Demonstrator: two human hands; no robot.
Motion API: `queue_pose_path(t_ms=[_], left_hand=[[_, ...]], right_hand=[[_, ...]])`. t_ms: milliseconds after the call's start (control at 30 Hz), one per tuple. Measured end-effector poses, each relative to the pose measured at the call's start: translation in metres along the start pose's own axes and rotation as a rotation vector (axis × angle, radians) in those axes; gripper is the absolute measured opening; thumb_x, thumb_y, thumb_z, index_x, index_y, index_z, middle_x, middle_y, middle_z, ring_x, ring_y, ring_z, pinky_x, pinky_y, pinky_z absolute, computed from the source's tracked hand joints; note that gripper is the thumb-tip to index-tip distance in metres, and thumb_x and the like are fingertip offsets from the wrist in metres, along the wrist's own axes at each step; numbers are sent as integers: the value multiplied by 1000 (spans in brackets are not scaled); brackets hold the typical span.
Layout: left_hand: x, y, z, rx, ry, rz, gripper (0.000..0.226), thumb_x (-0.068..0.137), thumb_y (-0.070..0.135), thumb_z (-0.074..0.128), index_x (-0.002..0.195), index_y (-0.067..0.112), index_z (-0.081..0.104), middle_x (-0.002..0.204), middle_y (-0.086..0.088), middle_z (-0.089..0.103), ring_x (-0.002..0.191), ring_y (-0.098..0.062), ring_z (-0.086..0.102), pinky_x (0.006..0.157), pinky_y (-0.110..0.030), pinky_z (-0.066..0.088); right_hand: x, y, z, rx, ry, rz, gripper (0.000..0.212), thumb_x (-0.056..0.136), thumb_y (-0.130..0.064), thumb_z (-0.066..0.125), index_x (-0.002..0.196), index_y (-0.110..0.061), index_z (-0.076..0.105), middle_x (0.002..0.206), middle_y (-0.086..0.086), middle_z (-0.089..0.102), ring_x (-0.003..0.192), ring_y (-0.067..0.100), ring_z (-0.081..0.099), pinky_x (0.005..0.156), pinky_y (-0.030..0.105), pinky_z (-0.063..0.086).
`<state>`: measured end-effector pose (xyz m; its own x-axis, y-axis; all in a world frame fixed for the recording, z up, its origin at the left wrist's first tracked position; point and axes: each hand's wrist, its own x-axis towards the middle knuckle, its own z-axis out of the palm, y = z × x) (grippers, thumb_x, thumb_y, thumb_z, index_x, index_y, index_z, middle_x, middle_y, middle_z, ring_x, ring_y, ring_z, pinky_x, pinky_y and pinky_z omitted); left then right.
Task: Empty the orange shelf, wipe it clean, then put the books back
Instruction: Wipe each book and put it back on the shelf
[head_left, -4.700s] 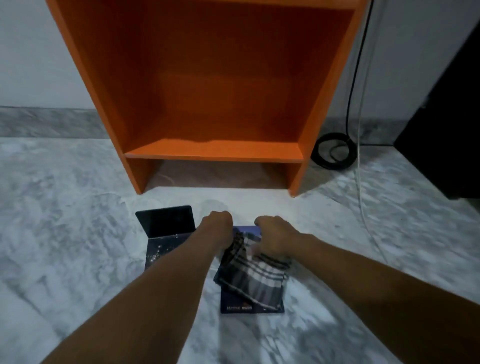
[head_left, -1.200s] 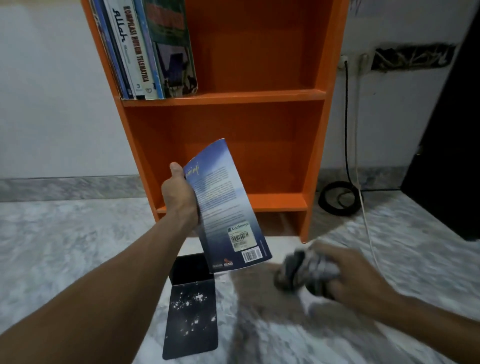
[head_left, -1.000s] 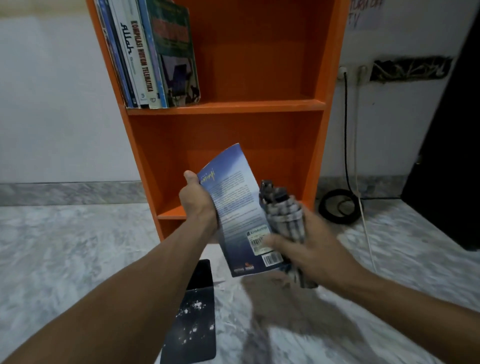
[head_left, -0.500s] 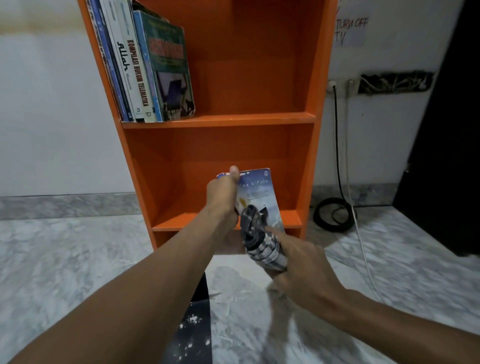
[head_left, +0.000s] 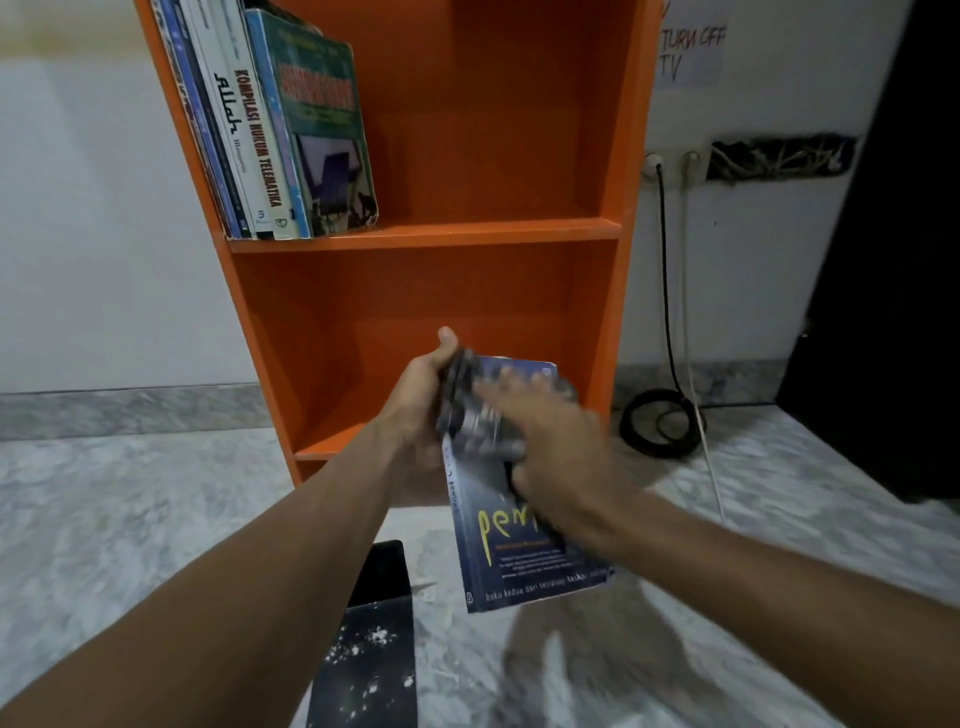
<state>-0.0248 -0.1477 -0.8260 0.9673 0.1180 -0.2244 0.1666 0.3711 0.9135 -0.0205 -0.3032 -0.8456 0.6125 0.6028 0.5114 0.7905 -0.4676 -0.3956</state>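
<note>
Leaning books (head_left: 270, 130), upper compartment, orange shelf (head_left: 467, 231)

A home room: marble floor (head_left: 130, 519), bookshelf (head_left: 493, 234), handwritten TV note (head_left: 691, 52).

A paper note (head_left: 691, 49) on the wall (head_left: 78, 208) reads "TURN OFF TV". One white spine (head_left: 258, 156) reads "KOMPILASI HUKUM TELEMATIKA", and the neighbouring spine (head_left: 228, 104) reads "Allah". The blue book (head_left: 519, 566) shows yellow "pem", partly covered, with "buku kedua dari tetralogi" below. The title on the green cover (head_left: 317, 93) is too blurred to read.
</note>
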Motion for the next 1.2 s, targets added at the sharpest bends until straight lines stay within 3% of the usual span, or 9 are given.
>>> queue_pose_path(t_ms=[133,233,333,500,700,900,1033,1133,1200], left_hand=[[-4,-1,-22,27,27,-22,75,91,72,36,111,8,69,103,-21,74,85,-37,74,70,-45,60],[-5,0,-26,9,-4,-54,79,90,74,36,108,6,72,108,-23,72,90,-39,73,70,-46,60],[-1,-2,-12,-23,-59,-37,79,94,70,34,92,4,77,97,-23,73,83,-36,73,73,-42,59],[0,4,-10,0,-35,22,72,94,68,33,94,6,71,81,-16,74,68,-28,73,59,-34,59],[-7,7,-38,16,119,76,69,93,66,41,122,8,63,110,-19,73,93,-37,73,73,-46,60],[-12,-1,-24,99,78,181,55,107,42,28,96,5,67,95,-18,75,73,-24,73,59,-28,58],[-10,3,-12,113,176,331,52,103,47,40,82,5,64,85,-18,71,74,-30,68,73,-37,62],[-4,8,-25,141,314,384,50,93,55,56,84,8,69,97,-23,72,83,-39,70,89,-62,53],[-5,8,-33,165,344,406,48,93,53,55,79,10,70,86,-17,75,77,-36,72,77,-53,60]], right_hand=[[-54,13,6,-42,-227,-253,58,57,-6,57,111,-27,68,102,-6,72,91,17,68,68,37,58],[-35,19,-13,129,82,-54,48,58,2,65,97,-24,72,84,-15,73,76,4,69,60,34,58],[14,14,-23,-16,337,0,61,65,2,68,118,-28,68,109,-3,73,96,20,68,77,37,58],[-5,-5,21,-245,120,-165,78,76,-2,73,143,-32,45,148,4,46,132,43,45,97,56,48],[-94,19,21,-201,-303,-659,33,80,-24,68,111,-38,68,107,-16,68,97,5,65,71,24,56],[16,-5,-38,70,299,-280,43,67,-4,70,110,-11,72,110,5,71,103,20,66,87,35,55],[-8,-6,11,-114,60,-251,55,65,3,68,116,-16,69,125,11,66,116,30,59,105,45,39],[-85,6,44,-217,-288,-526,38,81,-11,63,115,-26,66,124,2,64,108,28,63,86,50,56],[-102,5,27,-141,-429,-580,26,86,-21,53,107,-26,65,111,-5,65,93,22,65,73,37,56]])
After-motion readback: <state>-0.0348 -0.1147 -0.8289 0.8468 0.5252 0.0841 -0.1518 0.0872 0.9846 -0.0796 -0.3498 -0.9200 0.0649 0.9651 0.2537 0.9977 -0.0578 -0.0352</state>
